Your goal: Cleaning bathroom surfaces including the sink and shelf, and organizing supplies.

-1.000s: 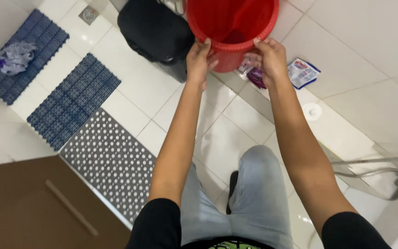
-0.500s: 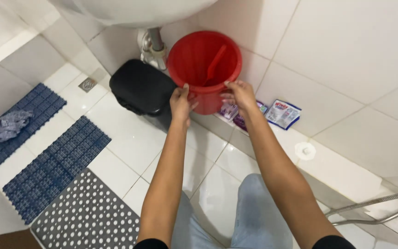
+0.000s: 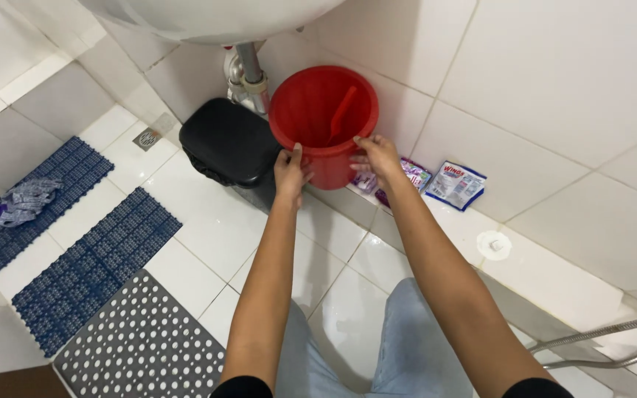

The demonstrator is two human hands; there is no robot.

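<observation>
A red plastic bucket [image 3: 318, 110] stands against the tiled wall under a white sink, with a red scoop handle inside it. My left hand [image 3: 290, 171] grips the bucket's left side near the rim. My right hand [image 3: 377, 156] holds its right side. Both arms stretch forward over my knees in light jeans.
A black lidded bin [image 3: 228, 141] sits just left of the bucket, next to the sink drain pipe [image 3: 248, 70]. Detergent sachets [image 3: 457, 184] lie along the wall at the right. Blue floor mats [image 3: 94, 265], a grey dotted mat [image 3: 145, 343] and a mop head [image 3: 25, 200] lie at the left.
The bucket has gone down and away from me, from held up close to standing by the wall under the sink. Both hands stay on it.
</observation>
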